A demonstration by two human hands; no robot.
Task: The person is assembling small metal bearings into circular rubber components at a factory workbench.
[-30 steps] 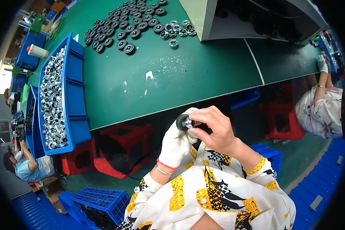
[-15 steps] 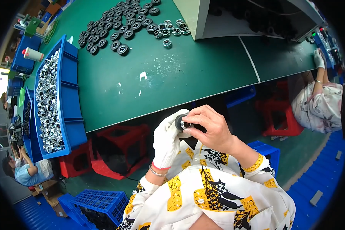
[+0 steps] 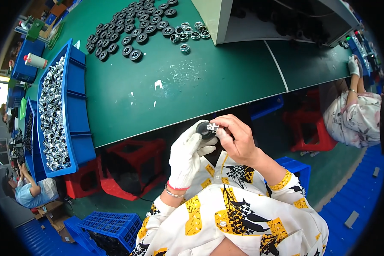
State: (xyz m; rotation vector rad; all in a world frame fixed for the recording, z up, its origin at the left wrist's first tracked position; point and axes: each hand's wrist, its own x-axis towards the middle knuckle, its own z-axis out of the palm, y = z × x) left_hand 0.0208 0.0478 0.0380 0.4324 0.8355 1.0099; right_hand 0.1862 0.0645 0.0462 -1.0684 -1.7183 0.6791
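Observation:
My left hand [image 3: 187, 152], in a white glove, grips a small black wheel [image 3: 204, 132] by its rim in front of my chest, just off the table's near edge. Bare, my right hand [image 3: 239, 137] pinches a shiny chrome hub piece [image 3: 213, 126] between thumb and fingers. That piece lies over the wheel's face, tilted; whether it touches the wheel I cannot tell. On the green table [image 3: 158, 111] beyond, many black wheels [image 3: 136, 55] lie in a loose cluster, with several loose chrome hubs [image 3: 184, 48] at its right end.
A blue bin [image 3: 79, 112] full of chrome hubs stands on the table at left, a white bottle [image 3: 36, 60] behind it. A grey-white box housing [image 3: 213, 21] rises at the far right. Red stools [image 3: 130, 166] sit below the edge. Co-workers sit at far left and right.
The chrome hub, earlier against the wheel under my right fingers, is now tilted and more exposed. My left hand has turned the wheel's face more into view.

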